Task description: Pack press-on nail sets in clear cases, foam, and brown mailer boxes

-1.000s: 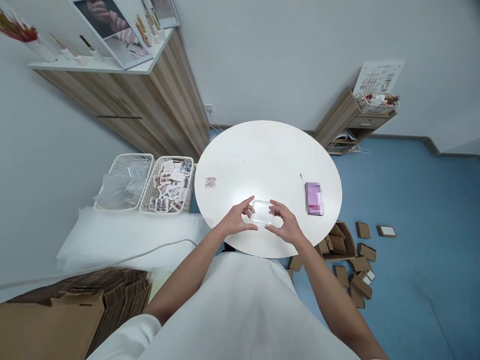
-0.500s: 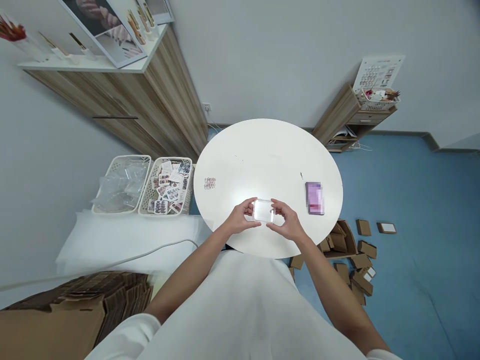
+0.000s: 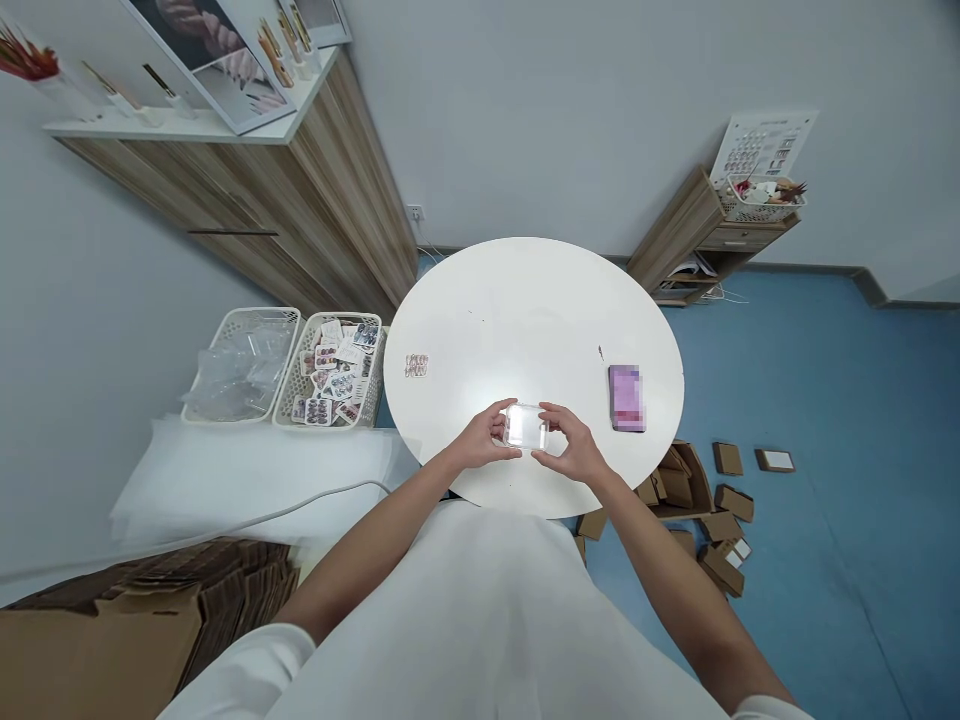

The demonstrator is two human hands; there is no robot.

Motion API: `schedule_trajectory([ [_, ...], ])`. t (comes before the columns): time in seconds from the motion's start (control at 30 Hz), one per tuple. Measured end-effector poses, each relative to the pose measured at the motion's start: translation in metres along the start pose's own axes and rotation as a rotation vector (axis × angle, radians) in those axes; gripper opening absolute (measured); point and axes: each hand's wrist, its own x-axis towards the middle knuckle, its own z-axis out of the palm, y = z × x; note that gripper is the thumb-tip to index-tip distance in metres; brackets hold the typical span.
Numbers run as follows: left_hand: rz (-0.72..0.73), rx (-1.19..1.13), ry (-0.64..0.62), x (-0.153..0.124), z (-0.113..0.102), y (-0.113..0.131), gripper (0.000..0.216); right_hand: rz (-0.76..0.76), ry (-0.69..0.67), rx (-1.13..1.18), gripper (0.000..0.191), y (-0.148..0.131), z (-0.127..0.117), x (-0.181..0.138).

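A small clear plastic case (image 3: 526, 427) is held between both hands above the near part of the round white table (image 3: 517, 290). My left hand (image 3: 484, 436) grips its left edge, thumb low and fingers at the top corner. On the opposite edge, my right hand (image 3: 568, 442) pinches it the same way. The case looks see-through, with a bright glare on it; I cannot tell whether anything lies inside. Left of the hands, a small card of press-on nails (image 3: 417, 366) rests on the table. A purple item (image 3: 627, 398), partly blurred, lies to the right.
Left of the table stand a white basket of nail cards (image 3: 280, 412) and a basket of clear plastic bags (image 3: 244, 365). White foam sheets (image 3: 247, 470) and flattened cardboard (image 3: 105, 640) are nearer me. Small brown boxes (image 3: 733, 502) lie on the floor at right.
Both hands still hold the clear case in nearly the same place. It has tilted slightly, and more glare shows on it. The whole view has shifted a little.
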Motion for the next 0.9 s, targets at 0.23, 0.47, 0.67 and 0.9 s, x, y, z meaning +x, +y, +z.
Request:
schedule_trajectory([
  [0.23, 0.0, -0.028, -0.006, 0.004, 0.006, 0.004, 0.084, -0.003, 0.04, 0.013, 0.057, 0.004, -0.006, -0.003],
  [0.47, -0.019, -0.133, -0.016, 0.006, 0.012, 0.004, 0.085, 0.038, 0.048, 0.063, 0.055, 0.005, -0.009, -0.005],
  [0.67, -0.013, -0.166, 0.003, 0.005, 0.015, 0.003, 0.083, 0.036, 0.053, 0.087, 0.054, 0.006, -0.007, -0.006],
  [0.9, 0.011, -0.166, 0.004, 0.003, 0.017, 0.001, 0.082, -0.036, -0.015, -0.058, 0.056, 0.005, -0.014, -0.004],
])
